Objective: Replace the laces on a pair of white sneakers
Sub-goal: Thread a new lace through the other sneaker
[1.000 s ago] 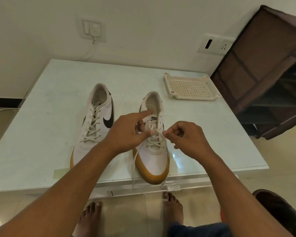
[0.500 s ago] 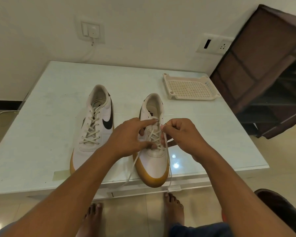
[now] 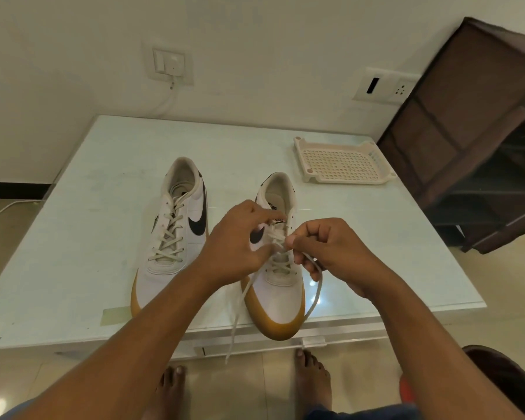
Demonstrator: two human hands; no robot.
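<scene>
Head view: two white sneakers with tan toes stand side by side on a pale table (image 3: 82, 237), toes toward the person. The laced sneaker (image 3: 172, 237) sits on the left, fully threaded. Both hands work over the other sneaker (image 3: 281, 295), just beside it. The right hand (image 3: 331, 253) pinches the lace (image 3: 237, 313) tightly between thumb and curled fingers near the upper eyelets; from there the lace loops down past the toe. The left hand (image 3: 237, 247) lies over the sneaker's middle, index finger stretched toward the tongue, thumb at the crossed lace; whether it grips the lace I cannot tell. A loose end trails from under it over the table edge. A perforated tray (image 3: 346, 180) sits at the far right, well apart.
</scene>
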